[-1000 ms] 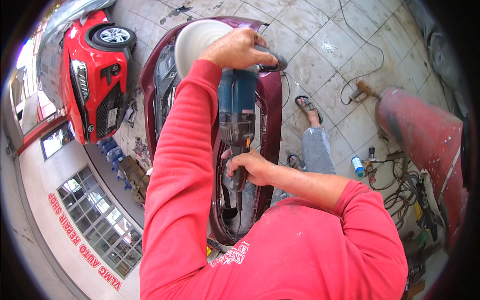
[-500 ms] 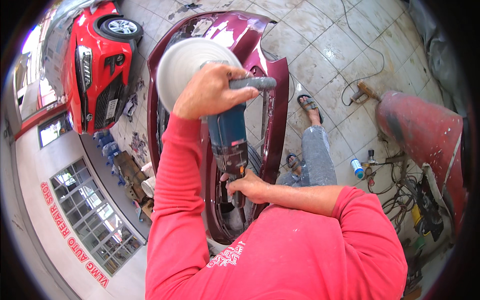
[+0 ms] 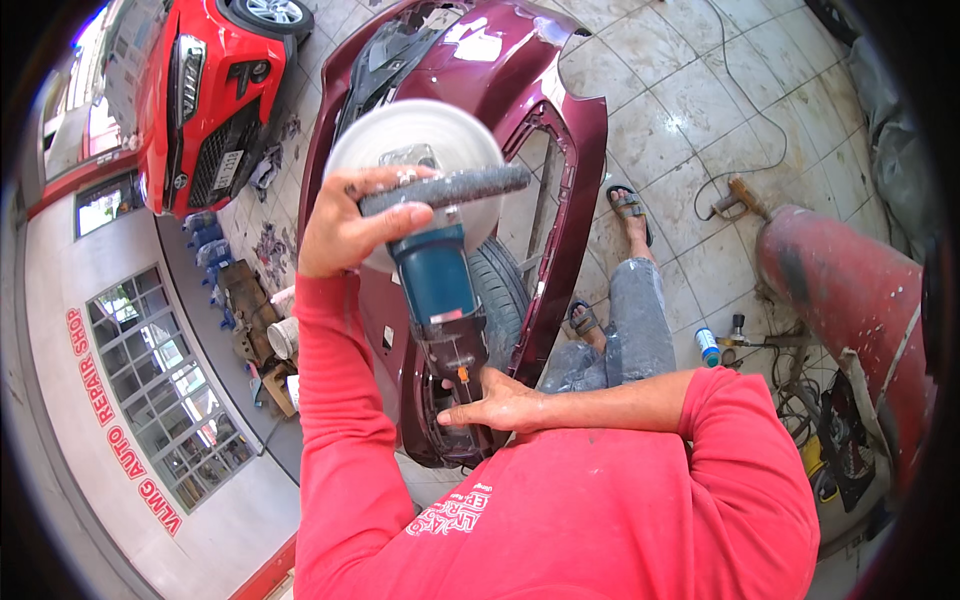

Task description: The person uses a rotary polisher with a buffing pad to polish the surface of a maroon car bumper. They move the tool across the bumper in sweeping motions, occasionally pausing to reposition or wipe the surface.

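Observation:
Both my hands hold a blue-and-black polisher with a round white pad. My left hand is closed round the left part of its grey, speckled side handle. Farther back, my right hand grips the black rear of the tool, its fingers partly hidden. Beneath the polisher is a glossy maroon car bumper, scuffed or whitish in places. The pad overlaps the bumper's left part; whether it touches the surface I cannot tell. A tyre shows through the bumper's opening.
A red car stands at the far left. At right lie a large red cylinder, a cord and a blue-and-white can. A white bucket and wooden pieces stand by the left wall. My sandalled foot is right of the bumper.
The view has shifted, with the bumper now farther right. My left hand has moved to the left part of the side handle, and the polisher sits lower in the picture, its handle tilted differently.

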A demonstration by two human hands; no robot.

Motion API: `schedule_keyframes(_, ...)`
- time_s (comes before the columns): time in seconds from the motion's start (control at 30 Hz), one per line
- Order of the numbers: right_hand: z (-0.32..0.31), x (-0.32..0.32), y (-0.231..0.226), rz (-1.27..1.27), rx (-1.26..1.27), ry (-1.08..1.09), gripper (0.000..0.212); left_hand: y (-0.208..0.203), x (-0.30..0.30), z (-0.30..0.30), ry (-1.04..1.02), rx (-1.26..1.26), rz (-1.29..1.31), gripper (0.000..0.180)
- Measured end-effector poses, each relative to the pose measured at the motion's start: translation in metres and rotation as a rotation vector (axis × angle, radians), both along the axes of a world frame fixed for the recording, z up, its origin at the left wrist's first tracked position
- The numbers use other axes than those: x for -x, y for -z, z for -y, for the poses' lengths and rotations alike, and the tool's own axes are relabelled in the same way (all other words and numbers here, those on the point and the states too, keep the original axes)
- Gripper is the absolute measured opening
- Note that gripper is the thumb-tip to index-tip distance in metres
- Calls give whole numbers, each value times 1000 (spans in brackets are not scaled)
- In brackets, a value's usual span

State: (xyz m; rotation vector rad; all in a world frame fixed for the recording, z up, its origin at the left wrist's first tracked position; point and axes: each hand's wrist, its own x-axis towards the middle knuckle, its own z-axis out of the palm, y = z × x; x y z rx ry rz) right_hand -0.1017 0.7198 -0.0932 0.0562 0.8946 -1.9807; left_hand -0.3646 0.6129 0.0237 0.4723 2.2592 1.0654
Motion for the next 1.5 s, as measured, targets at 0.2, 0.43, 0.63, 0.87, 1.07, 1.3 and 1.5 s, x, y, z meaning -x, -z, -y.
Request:
schedule_keyframes(0.2, -41, 57, -12, 135, -18, 206, 70, 31, 86, -51, 44, -47, -4, 44)
schedule_keyframes(0.43, -80, 130, -1, 228, -87, 429, 41, 91, 188, -89, -11, -169, 72, 30)
schedule_keyframes(0.63, -113, 145, 17, 309, -107, 336, 36, 108, 195, -106, -60, -251, 134, 33)
schedule_keyframes(0.87, -124, 108, 16, 161, -210, 126, 35, 94, 136, -15, 232, -12, -702, 34)
schedule_keyframes(1.07, -141, 104, -8, -164, -399, -170, 48, 49, 29, 38, -610, -469, -65, 16)
schedule_keyframes(1.3, -156, 78, -11, -654, -677, -338, 72, 31, -102, 59, -905, -431, -295, 19)
schedule_keyframes(1.5, -161, 58, -15, -517, -712, -248, 68, 26, -83, 32, -815, -357, -222, 30)
